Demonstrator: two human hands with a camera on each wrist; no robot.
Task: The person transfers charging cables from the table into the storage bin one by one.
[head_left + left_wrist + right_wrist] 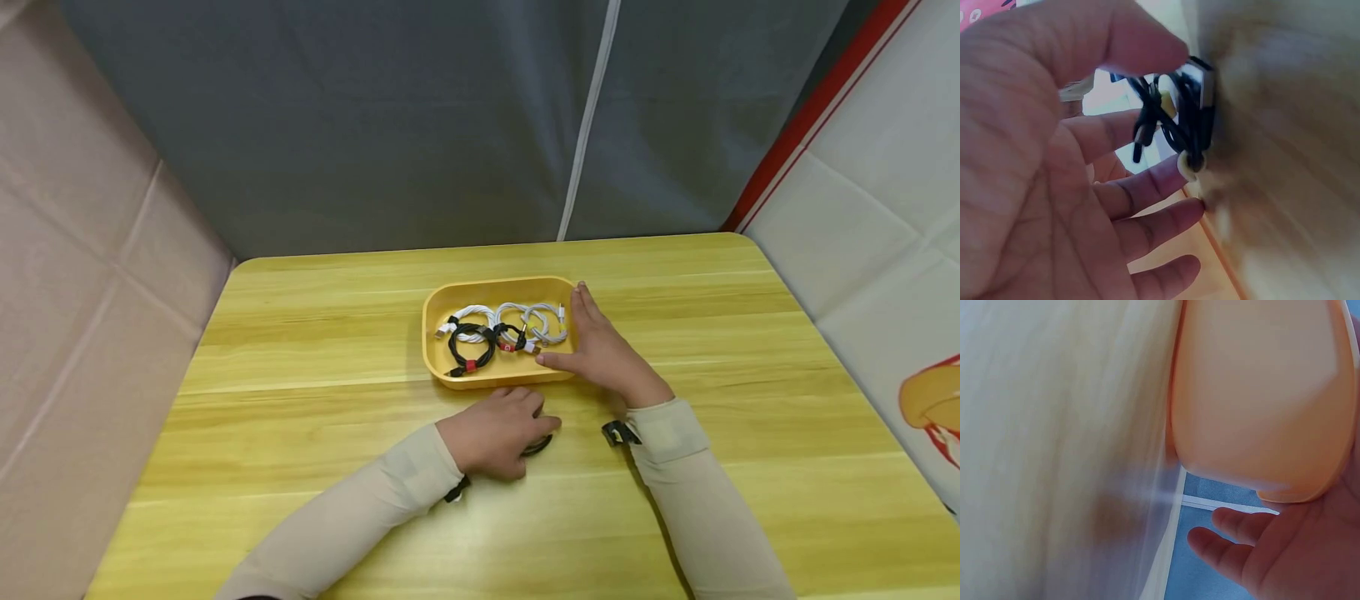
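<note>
A yellow tray (437, 327) sits mid-table and holds several coiled cables, white ones (534, 319) at the back and black ones (470, 348) tied with red bands in front. My right hand (597, 348) rests flat against the tray's right side, fingers straight and thumb along the front corner. The right wrist view shows the tray's wall (1260, 394) just above that hand (1272, 553). My left hand (504, 427) lies on the table in front of the tray, curled over a black coiled cable (540, 447). In the left wrist view the thumb and fingers (1119, 134) pinch that cable (1175, 122).
The yellow wooden table (300, 358) ends at a grey curtain (375, 125) behind. A beige wall (75, 292) stands on the left and a white and red panel (862, 208) on the right. Bare tabletop lies to either side of the tray.
</note>
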